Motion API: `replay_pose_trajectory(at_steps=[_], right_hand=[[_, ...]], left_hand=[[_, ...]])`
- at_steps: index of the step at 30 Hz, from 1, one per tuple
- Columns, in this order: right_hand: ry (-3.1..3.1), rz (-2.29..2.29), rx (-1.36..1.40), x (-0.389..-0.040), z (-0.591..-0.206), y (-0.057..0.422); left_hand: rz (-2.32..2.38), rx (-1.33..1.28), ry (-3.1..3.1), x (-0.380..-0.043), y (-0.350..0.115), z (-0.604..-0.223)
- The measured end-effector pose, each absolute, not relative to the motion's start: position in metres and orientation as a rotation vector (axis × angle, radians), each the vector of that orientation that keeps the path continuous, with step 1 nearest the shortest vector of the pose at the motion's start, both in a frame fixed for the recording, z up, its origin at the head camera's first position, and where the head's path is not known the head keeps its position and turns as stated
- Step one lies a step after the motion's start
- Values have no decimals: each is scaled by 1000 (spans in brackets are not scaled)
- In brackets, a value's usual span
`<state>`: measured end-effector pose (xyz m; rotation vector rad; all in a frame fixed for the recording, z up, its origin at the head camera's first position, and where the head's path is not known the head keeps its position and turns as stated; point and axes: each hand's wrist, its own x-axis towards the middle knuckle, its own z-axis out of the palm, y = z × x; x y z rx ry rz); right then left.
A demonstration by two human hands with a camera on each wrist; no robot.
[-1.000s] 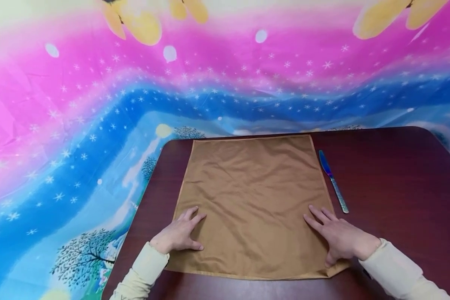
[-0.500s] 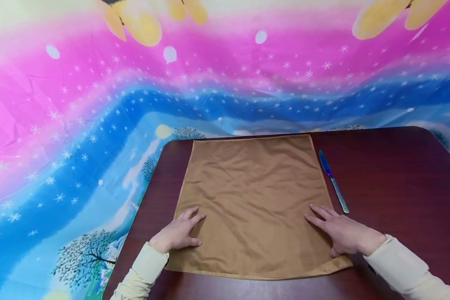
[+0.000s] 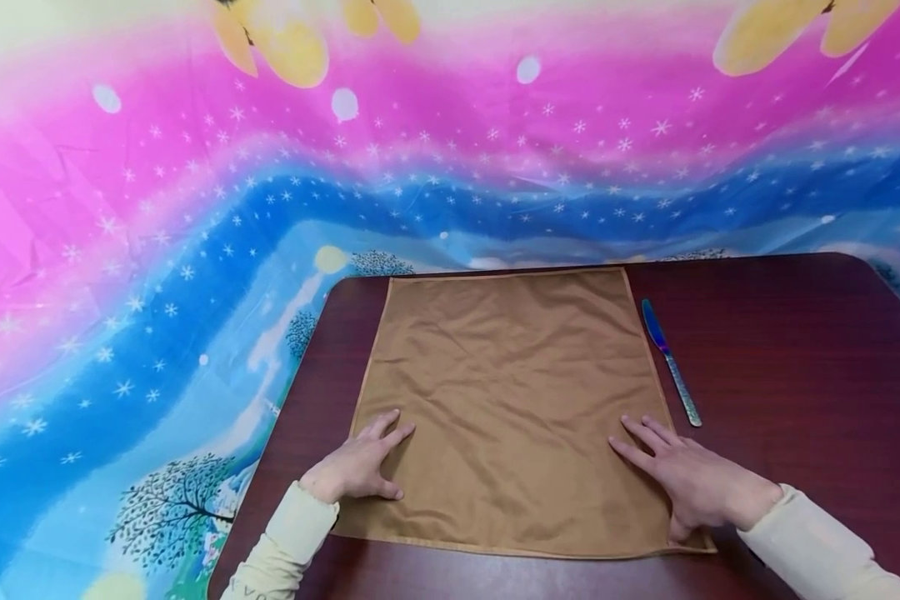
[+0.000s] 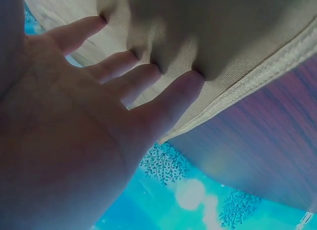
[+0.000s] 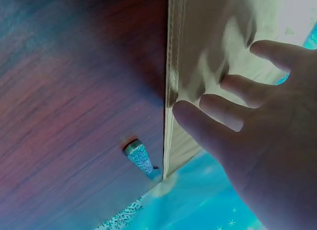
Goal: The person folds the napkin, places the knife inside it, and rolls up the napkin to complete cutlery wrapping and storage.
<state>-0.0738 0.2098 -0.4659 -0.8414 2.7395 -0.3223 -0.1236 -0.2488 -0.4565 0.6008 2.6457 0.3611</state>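
A brown cloth napkin (image 3: 506, 392) lies spread out on the dark wooden table, slightly wrinkled, with a stitched hem. My left hand (image 3: 363, 462) rests on its left side near the front, fingers spread; in the left wrist view the fingertips (image 4: 190, 81) press small dents into the fabric. Across from it, my right hand (image 3: 697, 479) lies at the napkin's right edge, fingers extended, thumb by the near right corner. The right wrist view shows its fingertips (image 5: 185, 111) at the hem. Neither hand grips anything.
A table knife (image 3: 671, 362) with a shiny bluish blade and patterned handle lies just right of the napkin. The table (image 3: 795, 358) has rounded far corners. Behind it hangs a pink and blue printed backdrop (image 3: 450, 158).
My right hand has shifted slightly right and toward me along the edge. The near right corner, folded over before, now lies flat. My left hand stays in place.
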Motion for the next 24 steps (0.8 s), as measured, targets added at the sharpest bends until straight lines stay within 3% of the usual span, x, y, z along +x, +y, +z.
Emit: replay_pose_trajectory(at_steps=[24], right_hand=[[2726,-265,-856,-72,-475,210]], left_hand=[[379,611,2684,-124,-254,-465]])
